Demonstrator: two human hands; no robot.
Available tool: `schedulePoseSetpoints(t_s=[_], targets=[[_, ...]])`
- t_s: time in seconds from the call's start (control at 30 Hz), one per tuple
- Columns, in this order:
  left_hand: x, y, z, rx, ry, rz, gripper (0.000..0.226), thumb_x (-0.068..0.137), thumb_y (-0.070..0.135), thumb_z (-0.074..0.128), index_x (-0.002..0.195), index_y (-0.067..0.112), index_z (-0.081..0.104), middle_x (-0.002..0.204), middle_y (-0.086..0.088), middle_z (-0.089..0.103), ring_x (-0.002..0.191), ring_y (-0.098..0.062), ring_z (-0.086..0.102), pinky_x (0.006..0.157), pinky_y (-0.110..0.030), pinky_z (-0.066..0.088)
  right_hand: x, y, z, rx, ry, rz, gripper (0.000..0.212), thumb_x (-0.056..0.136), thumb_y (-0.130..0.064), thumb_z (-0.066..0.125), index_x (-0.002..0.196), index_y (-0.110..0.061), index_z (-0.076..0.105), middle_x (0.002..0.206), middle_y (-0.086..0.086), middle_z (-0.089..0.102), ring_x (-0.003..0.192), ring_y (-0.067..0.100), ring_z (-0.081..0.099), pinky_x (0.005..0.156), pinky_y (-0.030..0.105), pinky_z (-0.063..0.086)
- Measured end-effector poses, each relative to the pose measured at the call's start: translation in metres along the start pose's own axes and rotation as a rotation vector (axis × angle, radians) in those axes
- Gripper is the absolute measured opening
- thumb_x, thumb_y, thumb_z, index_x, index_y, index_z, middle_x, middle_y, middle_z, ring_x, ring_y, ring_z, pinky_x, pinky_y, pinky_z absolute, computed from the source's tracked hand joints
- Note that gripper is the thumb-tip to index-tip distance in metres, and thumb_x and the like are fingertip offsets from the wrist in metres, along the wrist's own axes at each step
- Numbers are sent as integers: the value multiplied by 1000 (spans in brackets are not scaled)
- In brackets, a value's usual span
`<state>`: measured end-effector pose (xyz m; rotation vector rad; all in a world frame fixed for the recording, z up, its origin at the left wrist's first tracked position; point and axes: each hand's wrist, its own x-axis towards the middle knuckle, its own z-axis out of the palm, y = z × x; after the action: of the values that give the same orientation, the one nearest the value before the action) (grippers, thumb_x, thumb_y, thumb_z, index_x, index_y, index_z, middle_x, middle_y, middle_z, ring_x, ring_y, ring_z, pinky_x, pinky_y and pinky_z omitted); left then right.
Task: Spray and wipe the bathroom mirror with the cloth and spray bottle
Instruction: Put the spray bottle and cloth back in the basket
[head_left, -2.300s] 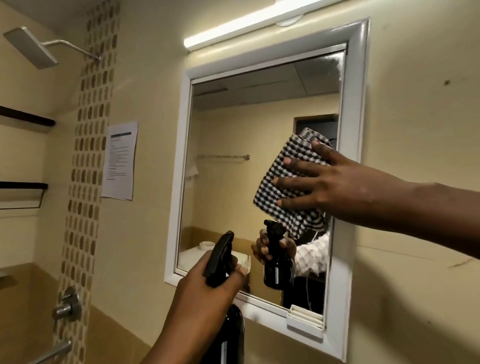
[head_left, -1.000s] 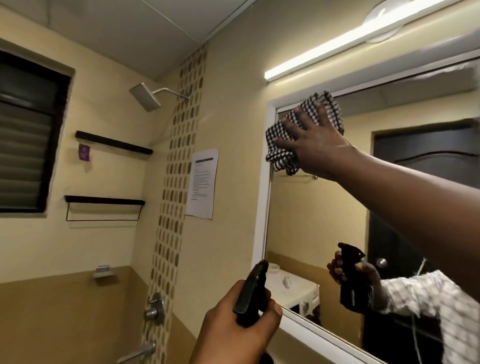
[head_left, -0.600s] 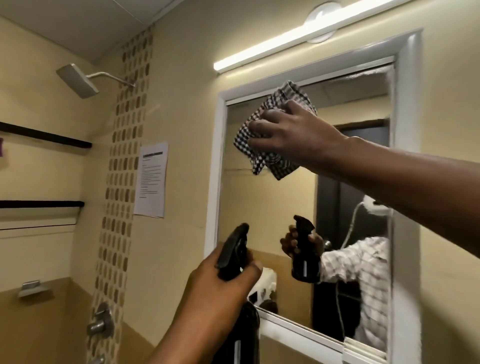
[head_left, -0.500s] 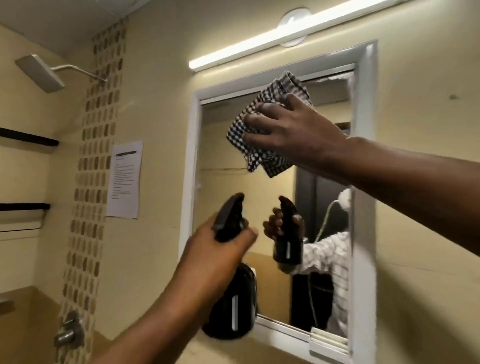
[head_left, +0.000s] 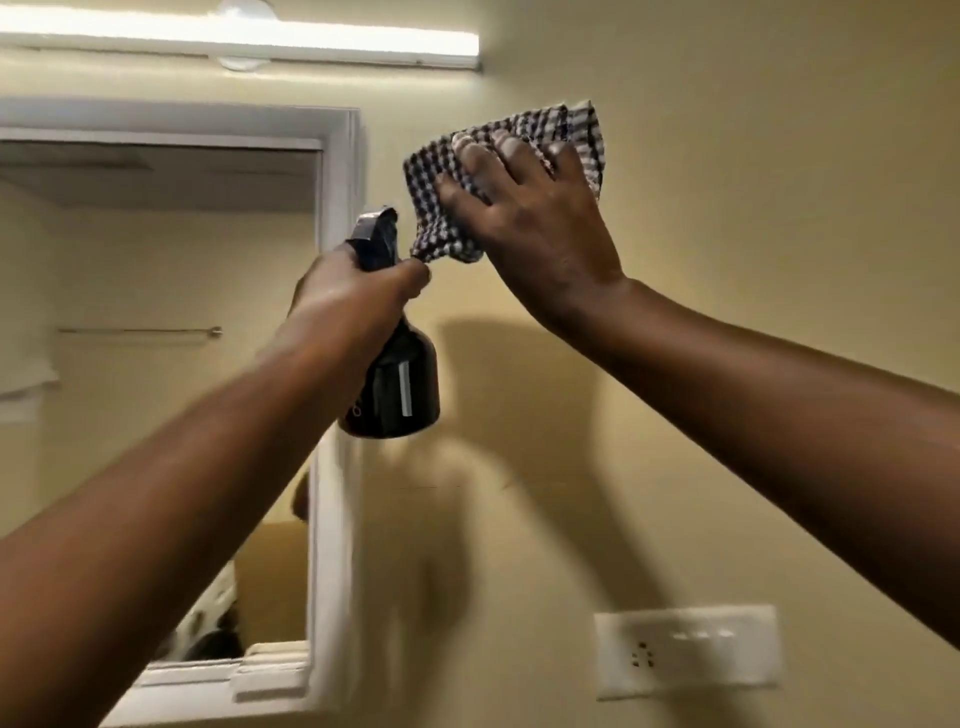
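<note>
The white-framed mirror (head_left: 337, 291) fills the left half of the view, its glass (head_left: 156, 270) reflecting a beige wall and towel rail. My left hand (head_left: 353, 296) grips a black spray bottle (head_left: 397, 384) by the neck, raised in front of the mirror's right frame edge. My right hand (head_left: 524, 223) presses a black-and-white checked cloth (head_left: 545, 135) flat against the beige wall, to the right of the mirror frame and apart from the glass. The cloth's lower corner hangs close to the bottle's trigger head.
A lit tube light (head_left: 244, 36) runs above the mirror. A white switch and socket plate (head_left: 685, 649) sits on the wall at lower right. A small white ledge (head_left: 270, 670) is at the mirror's bottom right corner.
The view has swung right, so the mirror now lies at the left. My right hand and cloth moved off the glass onto the wall. The spray bottle rose higher, near the cloth.
</note>
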<state>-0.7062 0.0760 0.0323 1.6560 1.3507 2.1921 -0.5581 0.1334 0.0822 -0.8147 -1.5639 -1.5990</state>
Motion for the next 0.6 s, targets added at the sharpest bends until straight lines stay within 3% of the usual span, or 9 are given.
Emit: schedulePoseSetpoints(t_s=[0.13,0.27,0.4,0.6], targets=[[5,17,58,-57,-92,21,13,73,34,69,78,24,64,67,5,58,62,-17,53,63,-29,44,-33,44,-12,-117,-79,24,46,99,-9,37,146,-14,38,154,15,34,138,38,35,104,54,30],[-4,28,111,-112,-186,22,30,72,37,68,97,22,67,75,3,61,65,-16,55,62,-28,43,-67,83,-28,-249,-159,67,47,100,-8,27,146,-12,37,154,16,32,138,39,34,105,54,28],[-31,43,169,-223,-330,-6,28,73,35,70,98,23,64,73,4,58,63,-13,54,55,-25,39,-108,122,-55,-416,-292,88,50,99,-9,19,146,-12,35,155,17,30,137,40,33,106,54,28],[-74,73,227,-382,-518,15,31,74,33,71,101,20,61,75,4,55,65,-14,53,54,-26,37,-156,175,-98,-590,-427,129,46,100,-8,24,144,-11,36,154,17,32,136,39,35,106,53,30]])
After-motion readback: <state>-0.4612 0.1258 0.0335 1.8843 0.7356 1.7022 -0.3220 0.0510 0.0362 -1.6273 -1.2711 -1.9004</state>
